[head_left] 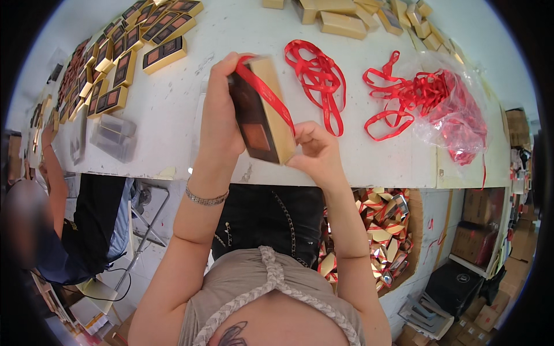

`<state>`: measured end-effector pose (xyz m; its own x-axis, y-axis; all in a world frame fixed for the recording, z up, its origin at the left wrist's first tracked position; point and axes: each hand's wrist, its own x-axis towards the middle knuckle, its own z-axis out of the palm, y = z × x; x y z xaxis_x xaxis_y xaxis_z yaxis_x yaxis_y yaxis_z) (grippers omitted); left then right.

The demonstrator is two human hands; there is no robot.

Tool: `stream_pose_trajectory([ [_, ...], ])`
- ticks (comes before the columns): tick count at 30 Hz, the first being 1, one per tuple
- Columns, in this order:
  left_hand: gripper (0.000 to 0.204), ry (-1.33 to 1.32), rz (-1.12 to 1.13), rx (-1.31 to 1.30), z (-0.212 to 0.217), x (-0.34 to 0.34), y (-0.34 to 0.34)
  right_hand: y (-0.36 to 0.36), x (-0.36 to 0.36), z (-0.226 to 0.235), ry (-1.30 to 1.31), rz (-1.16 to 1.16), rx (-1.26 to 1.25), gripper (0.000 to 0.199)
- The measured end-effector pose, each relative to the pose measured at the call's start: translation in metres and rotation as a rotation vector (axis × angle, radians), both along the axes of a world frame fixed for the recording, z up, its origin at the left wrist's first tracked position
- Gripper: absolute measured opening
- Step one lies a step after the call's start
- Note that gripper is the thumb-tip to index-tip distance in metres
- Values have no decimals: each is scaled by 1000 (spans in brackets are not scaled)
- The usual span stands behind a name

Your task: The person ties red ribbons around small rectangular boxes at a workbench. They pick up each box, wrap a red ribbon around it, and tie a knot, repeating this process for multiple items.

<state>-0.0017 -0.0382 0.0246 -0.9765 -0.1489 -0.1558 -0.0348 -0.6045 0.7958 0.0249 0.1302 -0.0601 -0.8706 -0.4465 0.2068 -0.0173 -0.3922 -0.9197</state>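
Note:
A gold-sided box (278, 109) with a dark brown front and a copper-coloured square is held up over the near part of the table. My left hand (222, 109) grips it along its left side, thumb near the top. A red ribbon (262, 86) crosses the box diagonally from the upper left corner to the right edge. At the lower right edge, my right hand (317, 151) has its fingers curled in a pinch by the ribbon's end and the box side. A tangle of red ribbon loops (316, 75) lies just beyond, to the right.
More ribbon loops (415, 92) spill from a clear plastic bag (461, 115) at right. Dark-fronted gold boxes (164, 56) cover the far left; plain gold boxes (343, 24) lie at the back. Clear plastic cases (113, 138) sit left. A carton (412, 230) below holds ribboned boxes. Another person's arm (53, 179) shows far left.

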Motion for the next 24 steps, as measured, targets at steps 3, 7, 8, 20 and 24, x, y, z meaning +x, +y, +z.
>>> stream_pose_trajectory([
  [3, 39, 117, 18, -79, -2, -1, 0, -6, 5, -1, -188, 29, -119, 38],
  [7, 54, 323, -175, -264, 6, 10, 2, -7, 6, 8, -177, 89, -242, 32],
  [8, 58, 335, -220, -218, 5, 6, -4, -5, 8, 9, -198, 112, -223, 30],
  [20, 39, 56, -8, 26, -1, -18, 27, -12, 4, 9, -127, -85, -197, 12],
  [24, 30, 45, 90, 57, -16, -31, 33, -25, 9, 0, -406, -67, -486, 12],
])
